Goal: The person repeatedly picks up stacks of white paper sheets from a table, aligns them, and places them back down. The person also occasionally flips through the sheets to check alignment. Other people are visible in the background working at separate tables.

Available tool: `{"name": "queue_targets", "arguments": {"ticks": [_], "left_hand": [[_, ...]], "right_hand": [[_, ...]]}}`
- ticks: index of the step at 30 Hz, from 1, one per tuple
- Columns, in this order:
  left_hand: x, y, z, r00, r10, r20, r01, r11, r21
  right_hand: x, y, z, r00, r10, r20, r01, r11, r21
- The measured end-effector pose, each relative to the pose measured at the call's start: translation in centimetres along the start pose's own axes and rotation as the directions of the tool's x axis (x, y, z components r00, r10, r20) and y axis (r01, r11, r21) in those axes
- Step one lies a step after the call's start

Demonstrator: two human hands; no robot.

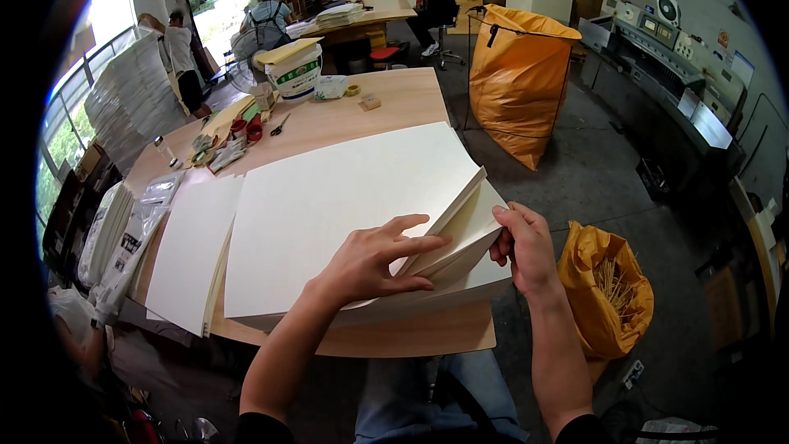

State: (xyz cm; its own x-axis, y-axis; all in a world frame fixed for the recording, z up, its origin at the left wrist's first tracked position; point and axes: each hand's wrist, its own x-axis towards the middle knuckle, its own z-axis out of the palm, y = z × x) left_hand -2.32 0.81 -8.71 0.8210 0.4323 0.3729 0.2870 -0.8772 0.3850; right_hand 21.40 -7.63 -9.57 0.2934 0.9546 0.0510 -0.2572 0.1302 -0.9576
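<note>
A thick stack of large white paper sheets (pixel 345 189) lies on the wooden table in front of me. Toward its right end, part of the stack is lifted and bent back, leaving a gap above the sheets below. My right hand (pixel 526 248) pinches the corner of the paper at the right between thumb and curled fingers. My left hand (pixel 378 259) is open, fingers spread, with its fingertips at the edge of the lifted sheets. A second, thinner stack of white sheets (pixel 193 247) lies to the left, beside the big one.
On the table (pixel 394 99) are a white bucket (pixel 296 74), a tape roll (pixel 353 90), scissors (pixel 280 125) and a small bottle (pixel 167 151). Orange sacks (pixel 522 82) stand on the floor at right, the nearer one (pixel 608 288) holding straw-like strips. Several people are farther back.
</note>
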Motion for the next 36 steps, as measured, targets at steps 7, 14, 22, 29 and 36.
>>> {"name": "queue_targets", "arguments": {"ticks": [7,14,22,29,36], "left_hand": [[-0.2,-0.1,0.3,0.999,-0.048,0.012,0.048,0.998,0.047],[-0.2,0.1,0.6,1.000,-0.020,0.013,0.019,0.995,0.096],[-0.6,0.9,1.0,0.994,0.002,-0.106,0.003,0.999,0.045],[-0.2,0.5,0.7,0.994,-0.016,-0.110,0.013,0.999,-0.029],[-0.4,0.2,1.2,0.984,-0.087,-0.154,0.090,0.996,0.017]], "right_hand": [[-0.4,0.0,0.1,0.990,-0.131,-0.048,0.119,0.974,-0.195],[-0.1,0.0,0.5,0.995,-0.092,-0.024,0.091,0.995,-0.043],[0.0,0.2,0.3,0.998,-0.050,-0.033,0.051,0.997,0.058],[0.3,0.9,-0.1,0.999,-0.038,0.001,0.038,0.994,0.107],[-0.3,0.9,1.2,0.912,-0.409,-0.026,0.288,0.684,-0.670]]}}
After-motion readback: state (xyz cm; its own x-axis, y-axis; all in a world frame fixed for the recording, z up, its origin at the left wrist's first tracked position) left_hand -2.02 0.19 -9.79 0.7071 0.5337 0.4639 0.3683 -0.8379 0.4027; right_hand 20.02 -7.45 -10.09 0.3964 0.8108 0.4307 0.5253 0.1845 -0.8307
